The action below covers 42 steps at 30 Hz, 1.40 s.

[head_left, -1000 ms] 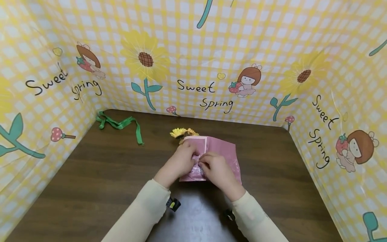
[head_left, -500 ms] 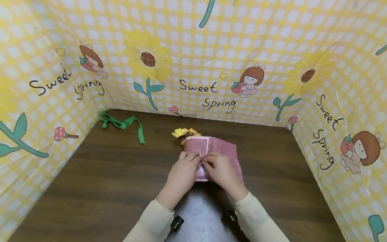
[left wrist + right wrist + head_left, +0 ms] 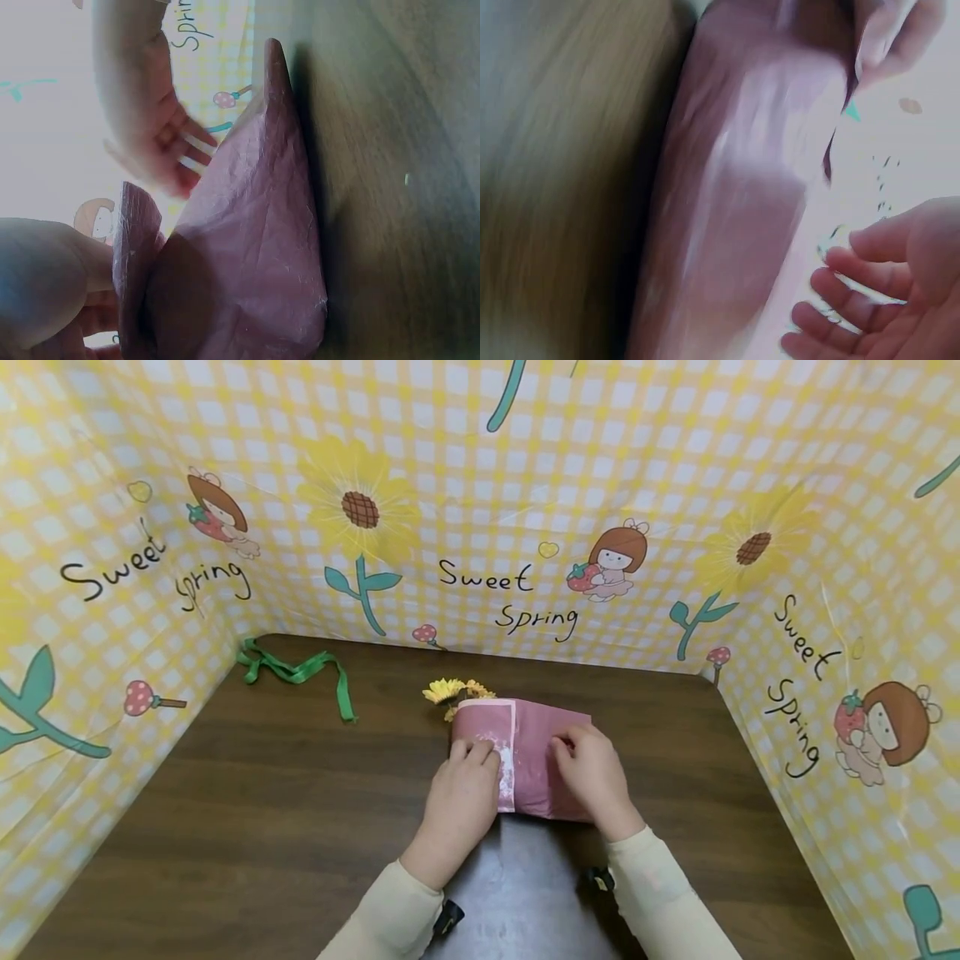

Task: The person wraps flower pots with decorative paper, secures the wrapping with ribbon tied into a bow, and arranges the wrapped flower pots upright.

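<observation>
Pink wrapping paper with a white-edged flap lies folded on the table. Yellow and orange flowers poke out past its far left corner. My left hand rests on the folded left part, fingertips pressing the flap; the left wrist view shows this hand beside the raised pink fold. Over the paper's right part hovers my right hand, fingers loosely bent. In the right wrist view that hand has its fingers spread, apart from the paper and holding nothing. The stems are hidden.
A green ribbon lies loosely at the back left of the dark wooden table. Yellow checked cloth with printed figures surrounds the table at the back and both sides. Each wrist carries a black strap device.
My right hand has let go at the middle seam and moved right over the paper. The left hand has slid slightly down and toward the front, still on the flap.
</observation>
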Motion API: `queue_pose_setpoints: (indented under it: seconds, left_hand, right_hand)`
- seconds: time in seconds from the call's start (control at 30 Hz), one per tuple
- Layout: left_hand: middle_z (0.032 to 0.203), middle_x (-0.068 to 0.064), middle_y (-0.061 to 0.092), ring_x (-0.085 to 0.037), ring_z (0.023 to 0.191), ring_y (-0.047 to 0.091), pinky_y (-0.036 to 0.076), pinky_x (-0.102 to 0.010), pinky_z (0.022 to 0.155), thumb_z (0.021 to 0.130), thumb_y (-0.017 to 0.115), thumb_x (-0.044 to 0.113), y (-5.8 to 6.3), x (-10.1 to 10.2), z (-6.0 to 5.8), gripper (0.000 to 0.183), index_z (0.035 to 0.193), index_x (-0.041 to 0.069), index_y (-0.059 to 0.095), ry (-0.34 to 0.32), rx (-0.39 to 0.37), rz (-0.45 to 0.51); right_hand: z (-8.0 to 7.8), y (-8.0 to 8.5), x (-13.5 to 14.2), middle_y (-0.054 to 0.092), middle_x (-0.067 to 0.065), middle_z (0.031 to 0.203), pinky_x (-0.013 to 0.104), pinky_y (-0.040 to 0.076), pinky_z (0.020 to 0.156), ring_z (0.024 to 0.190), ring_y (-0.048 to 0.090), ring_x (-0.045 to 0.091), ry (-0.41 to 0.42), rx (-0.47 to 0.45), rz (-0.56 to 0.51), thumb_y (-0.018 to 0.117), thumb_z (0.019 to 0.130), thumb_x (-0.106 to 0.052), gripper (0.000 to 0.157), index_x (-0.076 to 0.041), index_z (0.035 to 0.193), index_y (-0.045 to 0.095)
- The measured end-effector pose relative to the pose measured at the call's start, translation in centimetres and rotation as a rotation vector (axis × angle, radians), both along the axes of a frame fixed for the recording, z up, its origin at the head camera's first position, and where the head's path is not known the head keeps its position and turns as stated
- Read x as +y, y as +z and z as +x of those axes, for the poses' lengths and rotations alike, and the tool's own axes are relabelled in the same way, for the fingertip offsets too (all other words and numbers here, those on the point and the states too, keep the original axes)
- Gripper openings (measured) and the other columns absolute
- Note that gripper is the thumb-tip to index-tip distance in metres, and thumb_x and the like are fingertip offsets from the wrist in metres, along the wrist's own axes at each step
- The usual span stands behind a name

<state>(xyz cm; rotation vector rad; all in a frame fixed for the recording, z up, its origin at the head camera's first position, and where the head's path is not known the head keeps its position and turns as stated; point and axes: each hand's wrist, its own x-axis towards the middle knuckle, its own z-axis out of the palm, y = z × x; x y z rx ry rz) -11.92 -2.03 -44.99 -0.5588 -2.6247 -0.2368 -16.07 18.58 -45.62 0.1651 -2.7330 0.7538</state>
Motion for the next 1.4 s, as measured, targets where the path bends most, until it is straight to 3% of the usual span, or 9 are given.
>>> queue_pose_setpoints:
  seconds: [0.1, 0.23, 0.33, 0.47, 0.6, 0.8, 1.17, 1.4]
  left_hand:
    - [0.111, -0.005, 0.068, -0.029, 0.102, 0.057, 0.056, -0.037, 0.068, 0.094, 0.070, 0.016, -0.1, 0.1, 0.1, 0.014, 0.104, 0.007, 0.074, 0.009, 0.010, 0.002]
    - [0.112, -0.006, 0.068, -0.029, 0.102, 0.057, 0.056, -0.036, 0.067, 0.094, 0.070, 0.015, -0.1, 0.0, 0.2, 0.014, 0.104, 0.007, 0.074, 0.005, 0.015, 0.012]
    - [0.112, -0.006, 0.068, -0.029, 0.102, 0.057, 0.057, -0.036, 0.067, 0.094, 0.069, 0.015, 0.0, -0.2, 0.1, 0.014, 0.104, 0.007, 0.074, 0.002, 0.008, 0.024]
    - [0.114, -0.005, 0.068, -0.029, 0.104, 0.057, 0.057, -0.037, 0.068, 0.095, 0.069, 0.016, 0.2, -0.3, 0.0, 0.015, 0.105, 0.007, 0.074, 0.003, -0.016, 0.032]
    - [0.115, -0.005, 0.068, -0.029, 0.104, 0.056, 0.057, -0.036, 0.068, 0.095, 0.068, 0.016, 0.1, -0.3, 0.0, 0.015, 0.106, 0.007, 0.074, 0.004, -0.032, 0.027]
    - [0.111, -0.006, 0.069, -0.030, 0.102, 0.057, 0.058, -0.035, 0.069, 0.093, 0.069, 0.015, 0.0, -0.5, 0.0, 0.013, 0.102, 0.006, 0.073, 0.032, -0.003, 0.019]
    - [0.111, -0.006, 0.069, -0.030, 0.102, 0.058, 0.058, -0.036, 0.067, 0.095, 0.068, 0.017, -0.1, -0.6, -0.1, 0.013, 0.101, 0.006, 0.073, 0.029, -0.009, 0.017]
    - [0.114, -0.007, 0.068, -0.031, 0.108, 0.057, 0.059, -0.038, 0.074, 0.098, 0.067, 0.021, 0.4, -1.1, -0.1, 0.017, 0.105, 0.006, 0.073, 0.029, -0.086, 0.056]
  right_hand:
    - [-0.3, -0.3, 1.4, 0.068, 0.012, 0.092, 0.050, 0.054, 0.079, 0.089, 0.066, 0.031, -0.075, -0.103, 0.070, 0.068, 0.095, -0.022, 0.015, -0.008, 0.094, 0.074]
    - [-0.4, -0.6, 2.8, 0.067, 0.020, 0.093, 0.054, 0.054, 0.075, 0.090, 0.067, 0.039, -0.157, -0.286, 0.154, 0.064, 0.098, -0.034, 0.033, -0.001, 0.094, 0.067]
    - [-0.4, -0.7, 3.6, 0.069, 0.026, 0.099, 0.055, 0.055, 0.073, 0.089, 0.068, 0.041, -0.171, -0.415, 0.178, 0.060, 0.100, -0.042, 0.046, 0.003, 0.094, 0.067]
    - [-0.7, -1.2, 4.1, 0.072, 0.027, 0.104, 0.053, 0.055, 0.074, 0.086, 0.069, 0.038, -0.151, -0.499, 0.174, 0.055, 0.101, -0.046, 0.051, 0.001, 0.089, 0.071]
    - [-0.9, -1.4, 4.4, 0.072, 0.026, 0.106, 0.053, 0.055, 0.080, 0.089, 0.069, 0.037, -0.126, -0.527, 0.164, 0.053, 0.103, -0.046, 0.052, -0.001, 0.084, 0.071]
    - [-0.9, -1.0, 4.2, 0.070, 0.028, 0.113, 0.053, 0.054, 0.085, 0.095, 0.069, 0.037, -0.093, -0.570, 0.163, 0.052, 0.103, -0.047, 0.053, 0.001, 0.092, 0.072]
    - [-1.3, -1.4, 3.6, 0.069, 0.031, 0.112, 0.054, 0.053, 0.088, 0.098, 0.068, 0.041, -0.126, -0.529, 0.120, 0.051, 0.104, -0.038, 0.051, 0.008, 0.099, 0.071]
    - [-1.6, -2.0, 3.2, 0.071, 0.024, 0.097, 0.051, 0.053, 0.079, 0.081, 0.064, 0.032, -0.140, -0.488, 0.076, 0.052, 0.103, -0.032, 0.044, -0.002, 0.076, 0.071]
